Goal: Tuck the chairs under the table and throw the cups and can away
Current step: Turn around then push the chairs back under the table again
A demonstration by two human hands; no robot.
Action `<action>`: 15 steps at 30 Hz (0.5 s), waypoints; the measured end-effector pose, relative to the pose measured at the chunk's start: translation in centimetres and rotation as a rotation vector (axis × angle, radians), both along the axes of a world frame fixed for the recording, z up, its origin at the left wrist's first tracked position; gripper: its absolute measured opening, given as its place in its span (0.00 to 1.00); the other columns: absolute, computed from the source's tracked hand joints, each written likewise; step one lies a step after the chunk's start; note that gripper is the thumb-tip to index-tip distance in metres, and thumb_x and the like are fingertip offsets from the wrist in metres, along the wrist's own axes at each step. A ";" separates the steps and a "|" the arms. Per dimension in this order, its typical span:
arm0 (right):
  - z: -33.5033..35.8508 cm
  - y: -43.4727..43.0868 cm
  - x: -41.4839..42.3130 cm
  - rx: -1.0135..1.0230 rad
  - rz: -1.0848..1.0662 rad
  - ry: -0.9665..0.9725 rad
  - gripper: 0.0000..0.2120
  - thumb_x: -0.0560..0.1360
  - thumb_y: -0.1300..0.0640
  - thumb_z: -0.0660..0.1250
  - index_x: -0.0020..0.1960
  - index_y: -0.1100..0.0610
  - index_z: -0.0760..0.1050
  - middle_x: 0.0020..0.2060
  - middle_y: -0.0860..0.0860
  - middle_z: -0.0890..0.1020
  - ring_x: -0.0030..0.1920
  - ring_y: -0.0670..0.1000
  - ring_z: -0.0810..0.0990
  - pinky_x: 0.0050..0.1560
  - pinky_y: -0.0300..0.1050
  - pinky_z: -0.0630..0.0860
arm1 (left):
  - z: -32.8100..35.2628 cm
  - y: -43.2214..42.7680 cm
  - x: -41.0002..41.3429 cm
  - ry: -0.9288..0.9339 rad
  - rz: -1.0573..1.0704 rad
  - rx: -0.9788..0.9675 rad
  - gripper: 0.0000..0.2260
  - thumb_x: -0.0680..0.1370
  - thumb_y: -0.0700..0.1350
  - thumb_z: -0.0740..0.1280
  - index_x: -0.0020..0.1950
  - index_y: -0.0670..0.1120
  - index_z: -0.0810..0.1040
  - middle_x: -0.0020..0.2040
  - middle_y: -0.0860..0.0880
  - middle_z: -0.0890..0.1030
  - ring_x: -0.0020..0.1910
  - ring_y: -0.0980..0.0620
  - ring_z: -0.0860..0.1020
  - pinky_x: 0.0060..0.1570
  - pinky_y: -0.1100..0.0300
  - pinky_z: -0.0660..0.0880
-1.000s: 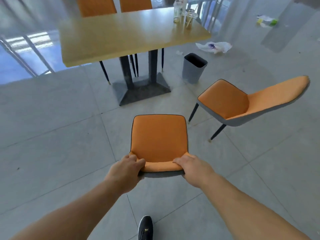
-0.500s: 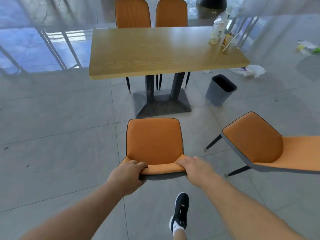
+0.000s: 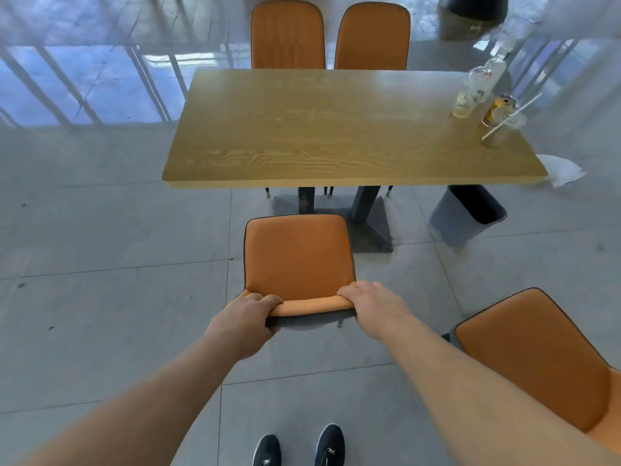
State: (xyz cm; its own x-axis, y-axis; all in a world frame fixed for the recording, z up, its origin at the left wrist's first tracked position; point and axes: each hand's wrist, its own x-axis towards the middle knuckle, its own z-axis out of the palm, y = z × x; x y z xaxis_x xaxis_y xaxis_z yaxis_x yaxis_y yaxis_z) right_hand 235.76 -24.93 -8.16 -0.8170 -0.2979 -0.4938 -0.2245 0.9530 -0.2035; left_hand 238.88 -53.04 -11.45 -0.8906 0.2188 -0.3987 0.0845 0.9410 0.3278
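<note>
Compared with a second ago, the orange padded chair with the dark piping (image 3: 297, 260) has come much nearer to the long wooden surface on its dark pedestal (image 3: 336, 129). The front of the seat now almost reaches the near edge of this surface at 12 o'clock. The view has also squared up to the surface, and the two dark shoes (image 3: 299, 447) stand side by side. I judge that the first chair is almost in place and needs only one more straight push to go under.

The left hand (image 3: 247, 319) is closed over the left corner of the backrest top, with the fingers curled over the front and the thumb hidden behind. The right hand (image 3: 371, 302) lies over the right corner, flatter, the fingers bent over the edge; it presses and holds the chair too. The chair therefore stands directly ahead of both grips, at 12 o'clock.

At about 4 o'clock a second orange chair (image 3: 537, 361) waits, well apart from the surface and not yet tucked. At 2 o'clock, on the far right corner of the surface, stand a clear plastic cup with yellowish drink (image 3: 468, 95), a golden can (image 3: 494, 112) and a clear cup with a white straw (image 3: 504, 127). The grey plastic bin (image 3: 465, 215) stands on the floor just below that corner.
</note>
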 end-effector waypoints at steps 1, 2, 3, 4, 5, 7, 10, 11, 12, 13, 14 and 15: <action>0.0 0.0 -1.3 0.011 0.002 -0.004 0.24 0.80 0.65 0.56 0.67 0.42 0.71 0.59 0.51 0.74 0.60 0.56 0.72 0.58 0.57 0.77 | 0.0 0.1 -1.2 0.001 -0.004 -0.002 0.18 0.82 0.60 0.65 0.71 0.64 0.70 0.58 0.59 0.78 0.54 0.54 0.75 0.54 0.55 0.77; 0.1 -0.1 -2.6 0.020 0.004 -0.007 0.23 0.80 0.65 0.57 0.67 0.42 0.72 0.59 0.51 0.74 0.59 0.56 0.72 0.58 0.57 0.77 | 0.1 0.1 -2.3 0.010 -0.006 -0.003 0.17 0.82 0.60 0.65 0.71 0.64 0.70 0.57 0.58 0.77 0.53 0.54 0.75 0.53 0.55 0.78; 0.2 -0.4 -3.8 0.025 0.008 -0.009 0.23 0.80 0.65 0.57 0.67 0.42 0.72 0.58 0.51 0.75 0.59 0.56 0.73 0.57 0.57 0.77 | 0.1 -0.2 -3.4 0.029 -0.007 -0.004 0.17 0.82 0.59 0.66 0.70 0.64 0.71 0.56 0.57 0.77 0.52 0.53 0.75 0.52 0.55 0.78; 0.3 -0.7 -4.7 0.029 0.019 -0.012 0.22 0.80 0.64 0.58 0.67 0.42 0.72 0.57 0.51 0.75 0.58 0.56 0.73 0.56 0.57 0.77 | 0.2 -0.7 -4.3 0.048 -0.009 -0.012 0.16 0.82 0.58 0.67 0.69 0.63 0.71 0.56 0.57 0.77 0.52 0.53 0.75 0.51 0.55 0.78; 0.3 -1.2 -5.4 0.030 0.032 -0.013 0.22 0.80 0.64 0.58 0.67 0.42 0.72 0.56 0.51 0.75 0.58 0.56 0.74 0.55 0.56 0.78 | 0.3 -1.4 -5.2 0.057 -0.015 -0.026 0.16 0.81 0.57 0.67 0.68 0.63 0.71 0.56 0.56 0.76 0.52 0.52 0.75 0.51 0.54 0.78; 0.3 -2.6 -6.0 0.023 0.047 -0.012 0.20 0.81 0.62 0.57 0.66 0.42 0.71 0.55 0.51 0.75 0.56 0.56 0.75 0.54 0.56 0.78 | 0.8 -3.1 -6.6 0.013 -0.039 -0.061 0.17 0.80 0.57 0.68 0.68 0.63 0.71 0.58 0.55 0.76 0.55 0.51 0.75 0.54 0.51 0.78; -0.1 -5.3 -4.6 0.011 0.010 0.001 0.17 0.81 0.61 0.59 0.67 0.46 0.71 0.57 0.52 0.75 0.59 0.57 0.75 0.54 0.57 0.78 | 1.6 -5.1 -7.6 -0.145 -0.093 -0.145 0.21 0.79 0.58 0.69 0.71 0.62 0.69 0.65 0.54 0.74 0.59 0.50 0.75 0.59 0.52 0.76; -0.2 -5.7 -3.9 0.011 -0.035 -0.005 0.18 0.81 0.59 0.62 0.69 0.47 0.69 0.60 0.53 0.74 0.61 0.58 0.73 0.55 0.57 0.78 | 1.9 -5.2 -7.7 -0.195 -0.109 -0.179 0.23 0.79 0.59 0.69 0.72 0.61 0.68 0.66 0.54 0.73 0.59 0.51 0.74 0.58 0.54 0.76; -0.1 -5.9 -3.3 0.009 -0.082 -0.024 0.21 0.81 0.55 0.65 0.72 0.47 0.66 0.63 0.53 0.73 0.64 0.58 0.72 0.57 0.58 0.77 | 2.5 -4.9 -7.9 -0.242 -0.126 -0.224 0.25 0.77 0.61 0.69 0.73 0.61 0.68 0.66 0.55 0.73 0.58 0.52 0.74 0.56 0.55 0.75; 0.4 -5.7 -2.9 0.002 -0.117 -0.047 0.27 0.80 0.50 0.68 0.76 0.46 0.62 0.67 0.53 0.70 0.67 0.59 0.70 0.60 0.58 0.76 | 3.3 -4.2 -8.2 -0.289 -0.152 -0.288 0.28 0.75 0.66 0.70 0.72 0.59 0.68 0.64 0.55 0.74 0.55 0.53 0.74 0.54 0.56 0.75; 1.0 -5.0 -2.5 -0.004 -0.143 -0.062 0.32 0.79 0.45 0.69 0.79 0.46 0.59 0.71 0.53 0.68 0.70 0.58 0.68 0.63 0.59 0.75 | 4.2 -3.1 -8.5 -0.331 -0.186 -0.364 0.32 0.72 0.70 0.69 0.71 0.57 0.69 0.61 0.54 0.75 0.53 0.53 0.75 0.52 0.55 0.76; 2.1 -3.9 -2.1 -0.008 -0.168 -0.057 0.36 0.79 0.41 0.68 0.80 0.46 0.57 0.74 0.53 0.66 0.71 0.58 0.67 0.66 0.60 0.73 | 5.2 -1.6 -9.0 -0.358 -0.217 -0.425 0.36 0.70 0.75 0.69 0.70 0.55 0.70 0.57 0.54 0.76 0.51 0.52 0.76 0.50 0.55 0.76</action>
